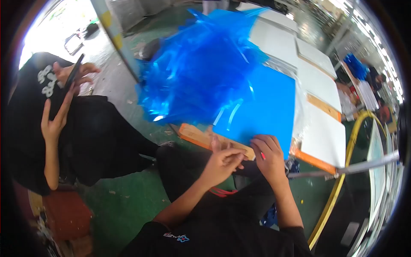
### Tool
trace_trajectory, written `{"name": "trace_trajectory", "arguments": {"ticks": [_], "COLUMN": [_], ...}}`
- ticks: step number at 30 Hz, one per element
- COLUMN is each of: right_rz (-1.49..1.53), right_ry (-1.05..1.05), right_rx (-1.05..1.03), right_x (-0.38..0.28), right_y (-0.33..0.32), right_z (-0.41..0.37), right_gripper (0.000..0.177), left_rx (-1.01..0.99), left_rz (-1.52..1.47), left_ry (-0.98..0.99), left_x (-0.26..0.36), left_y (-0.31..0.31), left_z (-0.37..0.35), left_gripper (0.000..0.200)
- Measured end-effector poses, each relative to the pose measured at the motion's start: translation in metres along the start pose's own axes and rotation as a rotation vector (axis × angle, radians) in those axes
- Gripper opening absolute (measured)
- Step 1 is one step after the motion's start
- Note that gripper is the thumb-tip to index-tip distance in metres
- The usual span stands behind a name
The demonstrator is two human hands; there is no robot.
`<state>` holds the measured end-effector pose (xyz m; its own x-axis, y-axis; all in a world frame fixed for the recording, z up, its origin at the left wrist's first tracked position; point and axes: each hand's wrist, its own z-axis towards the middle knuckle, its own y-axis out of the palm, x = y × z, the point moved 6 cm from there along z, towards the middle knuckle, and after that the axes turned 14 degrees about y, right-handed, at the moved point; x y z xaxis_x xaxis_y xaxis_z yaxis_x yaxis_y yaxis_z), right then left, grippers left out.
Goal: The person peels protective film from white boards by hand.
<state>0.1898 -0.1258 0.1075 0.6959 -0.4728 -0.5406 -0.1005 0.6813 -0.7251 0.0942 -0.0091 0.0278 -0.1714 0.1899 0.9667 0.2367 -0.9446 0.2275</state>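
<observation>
A bright blue sheet [269,103] lies flat over a wood-edged white board on the table in front of me. My right hand [269,155] is at its near edge, fingers curled round a small red thing [263,156] that shows only in part; I cannot tell its kind. Just left of it, my left hand [223,162] hovers by the board's wooden edge [196,133], its fingers apart and one pointing up. Beyond both hands, a big crumpled heap of blue plastic film [201,68] covers the left part of the table.
White boards [323,139] with wooden edges lie in a row to the right. A yellow tube [352,141] and a metal rail [368,165] run beside them. At left, a seated person in black [81,137] holds a phone [73,73]. A post [112,34] stands behind.
</observation>
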Motion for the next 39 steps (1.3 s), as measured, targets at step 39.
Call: {"name": "trace_trajectory", "arguments": {"ticks": [39], "right_rz": [-0.141], "right_ry": [0.029], "right_rx": [-0.252], "right_x": [-0.029], "right_y": [0.004], "right_z": [-0.010], "right_gripper": [0.010], "left_rx": [0.022], "left_rz": [-0.272], "left_ry": [0.199], "left_x": [-0.036], "left_y": [0.011], "left_z": [0.017], "left_gripper": [0.030]}}
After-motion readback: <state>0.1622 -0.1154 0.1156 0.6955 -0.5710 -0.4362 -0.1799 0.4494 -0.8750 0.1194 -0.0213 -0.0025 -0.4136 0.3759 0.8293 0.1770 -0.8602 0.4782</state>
